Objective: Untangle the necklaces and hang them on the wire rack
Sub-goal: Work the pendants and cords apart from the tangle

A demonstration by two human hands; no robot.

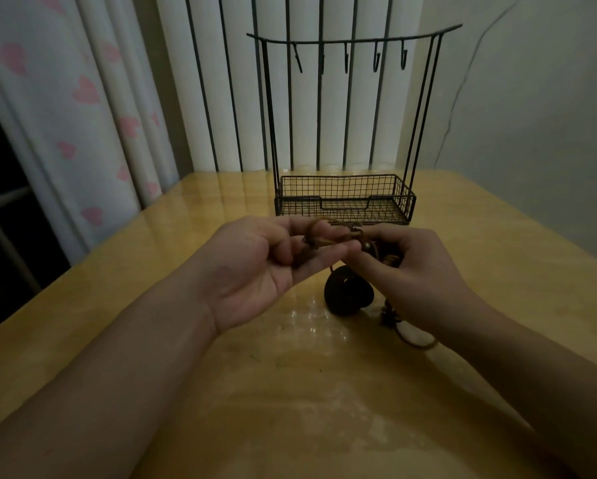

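Pinching tangled brown necklaces [342,233] between them, the left hand [255,267] and right hand [414,267] meet above the worktop [151,305]. Fingers curl closed on cords. The wire rack [345,133] stands behind.

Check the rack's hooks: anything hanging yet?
Empty. All five hooks on the wire rack hang bare; the necklaces are bunched between both hands.

text: none readable | labels: none | numbers: none | signs: none

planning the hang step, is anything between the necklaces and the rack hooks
Nothing visible. The tangled necklaces sit in both hands, left hand and right hand, before the wire rack; its hooks hang bare.
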